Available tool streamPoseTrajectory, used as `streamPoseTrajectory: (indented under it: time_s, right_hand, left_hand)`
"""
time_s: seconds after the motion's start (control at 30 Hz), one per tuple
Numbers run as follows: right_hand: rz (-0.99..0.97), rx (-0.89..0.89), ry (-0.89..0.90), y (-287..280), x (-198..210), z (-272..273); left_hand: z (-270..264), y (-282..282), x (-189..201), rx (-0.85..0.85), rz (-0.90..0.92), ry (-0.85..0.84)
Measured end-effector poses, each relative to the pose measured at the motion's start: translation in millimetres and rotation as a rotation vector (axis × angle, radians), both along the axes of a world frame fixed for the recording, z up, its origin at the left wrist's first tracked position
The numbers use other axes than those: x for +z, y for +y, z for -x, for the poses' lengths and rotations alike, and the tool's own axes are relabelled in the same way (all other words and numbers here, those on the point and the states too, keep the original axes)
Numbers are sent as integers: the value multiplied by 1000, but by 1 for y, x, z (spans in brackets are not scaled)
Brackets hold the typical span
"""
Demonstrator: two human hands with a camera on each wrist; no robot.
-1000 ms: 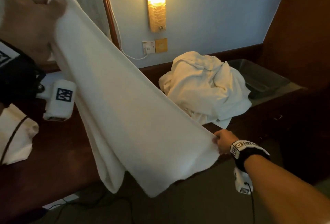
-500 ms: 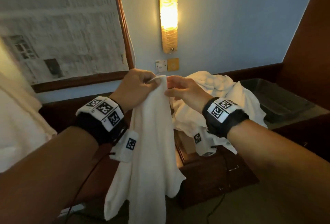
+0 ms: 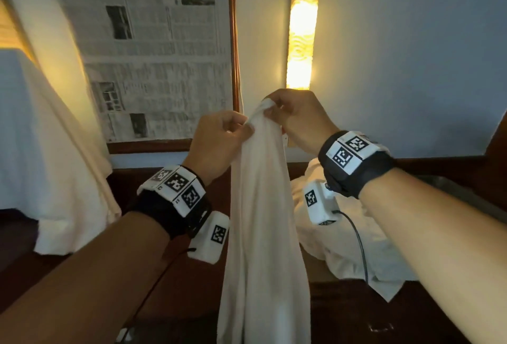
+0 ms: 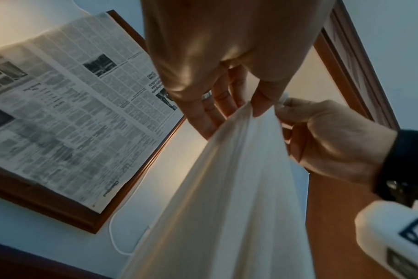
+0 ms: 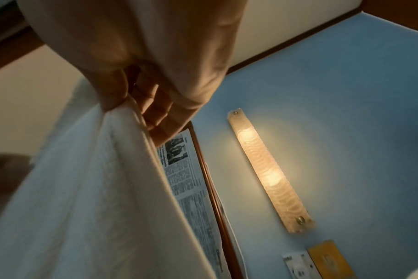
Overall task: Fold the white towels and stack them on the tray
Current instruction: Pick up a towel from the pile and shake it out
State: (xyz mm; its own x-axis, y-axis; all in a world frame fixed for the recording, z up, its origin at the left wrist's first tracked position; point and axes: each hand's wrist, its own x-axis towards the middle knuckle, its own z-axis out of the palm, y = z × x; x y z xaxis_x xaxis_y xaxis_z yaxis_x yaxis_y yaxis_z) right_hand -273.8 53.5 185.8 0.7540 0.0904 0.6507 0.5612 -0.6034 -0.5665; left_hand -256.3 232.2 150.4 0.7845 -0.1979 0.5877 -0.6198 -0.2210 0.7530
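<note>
1. The towel point(image 3: 260, 220) hangs in the air in front of the person, gathered at its top end and falling in long soft folds past the edge of the surface point(image 3: 384, 313) below.
2. It looks light and limp, with no stiffness of its own. I judge it will sag wherever it is not held, so the corners and top hem are the places to take it.
3. The left hand point(image 3: 219, 143) pinches the cloth just below the top, thumb against fingertips, the other fingers curled loosely behind. The left wrist view shows the thumb pressing the fabric into a tight bunch.
4. The right hand point(image 3: 297, 117) grips the very top of the towel, a little higher than the left and close beside it. Its fingers are curled round the bunched edge.
5. Both grips are narrow, closed on cloth alone.
6. Behind the right forearm lies a heap point(image 3: 348, 247) of more white towels on the surface, unfolded.
7. The tray is not clear to me from here.
8. A lit wall lamp point(image 3: 301, 39) and a framed newspaper point(image 3: 164, 50) hang on the wall beyond.
</note>
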Motion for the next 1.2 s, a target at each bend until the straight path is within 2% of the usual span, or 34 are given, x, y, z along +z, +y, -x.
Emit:
streamPoseTrajectory:
  time_s: [0.13, 0.23, 0.37, 0.53, 0.6, 0.73, 0.9, 1.2]
  right_hand:
    - [44, -44, -82, 0, 23, -6]
    - [-47, -42, -137, 0, 36, -11]
    - [-71, -72, -191, 3, 49, -15]
    - [-120, -91, -202, 4, 53, -17]
    - [-122, -89, -200, 4, 53, -17]
    - [-116, -109, -194, 0, 51, -22]
    - [-120, -126, -188, -1, 49, -31]
    - [-100, -136, -198, -11, 51, -41]
  left_hand:
    - [3, 3, -19, -5, 78, 100]
    - [5, 2, -30, 2, 62, 105]
    - [5, -2, -47, 27, -47, 111]
    - [2, 1, -87, -93, -241, 209]
    - [4, 3, -98, -105, -264, 227]
    - [2, 2, -99, -122, -181, 223]
    - [-4, -2, -92, -207, 11, 324]
    - [-29, -20, -107, -49, 90, 222]
